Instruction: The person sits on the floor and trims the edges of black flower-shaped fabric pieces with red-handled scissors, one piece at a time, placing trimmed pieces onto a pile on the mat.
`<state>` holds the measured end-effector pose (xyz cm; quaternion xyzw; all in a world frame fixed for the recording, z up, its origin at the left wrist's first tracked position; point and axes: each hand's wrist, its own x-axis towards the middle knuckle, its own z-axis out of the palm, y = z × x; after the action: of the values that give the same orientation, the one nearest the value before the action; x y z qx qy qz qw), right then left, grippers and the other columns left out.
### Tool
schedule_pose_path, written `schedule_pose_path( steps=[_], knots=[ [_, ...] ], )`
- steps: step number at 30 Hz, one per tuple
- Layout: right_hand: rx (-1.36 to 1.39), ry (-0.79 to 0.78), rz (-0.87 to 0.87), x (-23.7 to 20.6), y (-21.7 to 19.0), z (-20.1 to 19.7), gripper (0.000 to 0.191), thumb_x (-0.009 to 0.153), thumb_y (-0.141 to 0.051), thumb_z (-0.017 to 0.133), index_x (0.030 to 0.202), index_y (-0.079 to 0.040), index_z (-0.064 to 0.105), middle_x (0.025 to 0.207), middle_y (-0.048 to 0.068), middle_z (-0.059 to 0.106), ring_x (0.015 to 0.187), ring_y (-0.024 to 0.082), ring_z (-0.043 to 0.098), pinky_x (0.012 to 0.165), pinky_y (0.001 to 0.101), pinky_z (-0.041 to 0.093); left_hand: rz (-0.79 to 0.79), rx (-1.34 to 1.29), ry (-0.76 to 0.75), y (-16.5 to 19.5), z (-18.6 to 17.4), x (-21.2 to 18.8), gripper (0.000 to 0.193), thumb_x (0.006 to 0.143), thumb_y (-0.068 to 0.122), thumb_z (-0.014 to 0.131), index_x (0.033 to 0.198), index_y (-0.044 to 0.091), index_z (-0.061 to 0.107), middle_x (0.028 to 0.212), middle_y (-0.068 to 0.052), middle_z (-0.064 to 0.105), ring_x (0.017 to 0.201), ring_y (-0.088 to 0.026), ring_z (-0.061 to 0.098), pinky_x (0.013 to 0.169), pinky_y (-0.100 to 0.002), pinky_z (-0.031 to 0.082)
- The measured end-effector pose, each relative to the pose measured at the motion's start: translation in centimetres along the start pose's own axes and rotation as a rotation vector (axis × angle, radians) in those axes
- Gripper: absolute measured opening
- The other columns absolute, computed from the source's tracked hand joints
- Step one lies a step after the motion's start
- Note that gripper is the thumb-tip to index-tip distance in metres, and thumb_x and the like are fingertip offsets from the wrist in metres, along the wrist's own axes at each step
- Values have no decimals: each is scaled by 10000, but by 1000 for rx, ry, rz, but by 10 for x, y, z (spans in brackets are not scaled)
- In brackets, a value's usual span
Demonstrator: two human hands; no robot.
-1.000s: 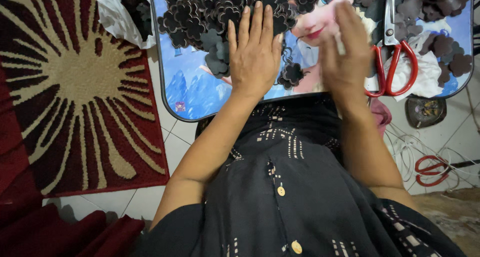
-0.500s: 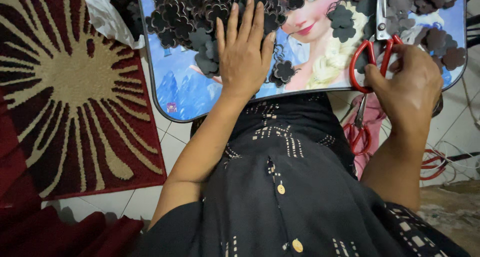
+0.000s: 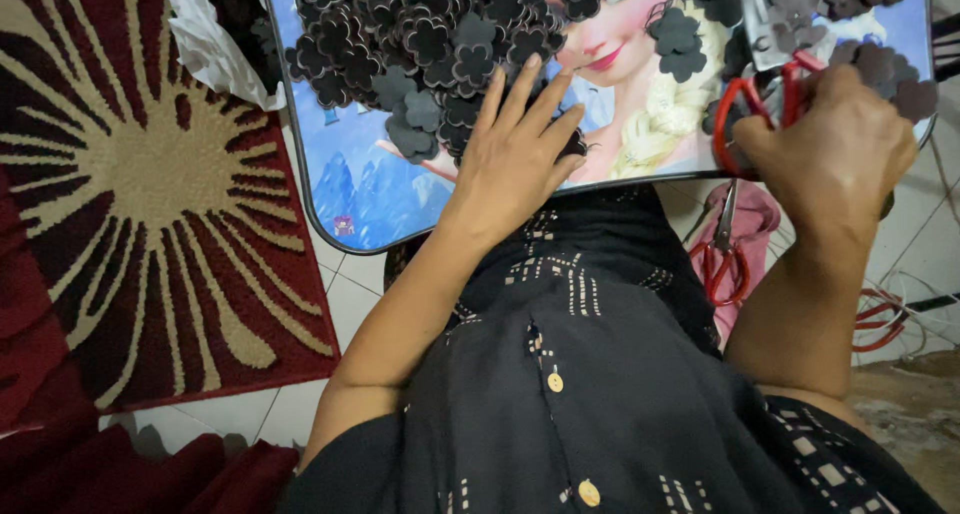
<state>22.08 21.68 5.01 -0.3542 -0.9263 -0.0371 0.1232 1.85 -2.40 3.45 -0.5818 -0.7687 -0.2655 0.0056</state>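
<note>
A small table top (image 3: 345, 189) printed with a cartoon picture rests over my lap. Several dark flower-shaped cutouts (image 3: 430, 39) lie heaped on it. My left hand (image 3: 515, 149) lies flat on the table's near edge, fingers spread, fingertips touching the heap. My right hand (image 3: 830, 144) is closed around the red handles of a pair of scissors (image 3: 765, 69) at the table's right side, blades pointing away from me. More dark cutouts (image 3: 880, 69) lie beyond that hand.
A red and cream patterned rug (image 3: 140, 184) covers the floor on the left. A white plastic bag (image 3: 205, 39) sits by the table's left corner. A second pair of red scissors (image 3: 722, 254) lies on pink cloth below the table. Red cables (image 3: 885, 319) lie on tiles at right.
My right hand has gone from lying flat on the table to gripping the red scissors and lifting them. My left hand has stayed on the table edge. The view has shifted slightly.
</note>
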Motion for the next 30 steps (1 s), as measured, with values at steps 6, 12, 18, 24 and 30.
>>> schedule_pose_path(
  steps=[6,12,18,24,30],
  knots=[
    [472,201,24,-27,13,-11,363,831,-24,741,1161,22,595,1005,79,679,884,171,684,824,275,559,-86,-141,136,5,-7,3,230,886,261,825,1004,102,710,1289,-54,685,1269,-266,592,1063,-458,449],
    [1172,0,294,-39,2,-19,316,1021,-115,708,1239,39,540,954,52,582,786,119,554,720,228,436,-498,-426,259,15,-11,11,151,952,253,790,1033,143,726,927,7,760,843,-125,743,769,-295,561],
    [1432,-244,14,-40,-29,-19,789,1068,-641,585,1488,14,453,1042,31,568,948,105,535,902,263,434,-558,-891,320,-2,-5,21,414,1055,120,706,1447,97,578,1143,-92,778,952,-75,665,801,-230,548],
    [1602,-551,-99,-47,-53,-25,892,1001,-683,576,1501,40,424,1100,43,587,1068,161,588,997,317,463,-531,-1319,302,-4,2,21,524,993,-15,676,1477,39,485,1149,-86,709,1025,-105,718,891,-239,594],
    [1564,-779,-104,-79,-79,-32,896,982,-663,540,1496,60,415,1107,69,600,1086,181,597,1016,328,460,-581,-1483,248,26,0,9,259,1018,-4,664,1263,-35,587,1165,-82,684,1035,-117,705,909,-274,625]
  ],
)
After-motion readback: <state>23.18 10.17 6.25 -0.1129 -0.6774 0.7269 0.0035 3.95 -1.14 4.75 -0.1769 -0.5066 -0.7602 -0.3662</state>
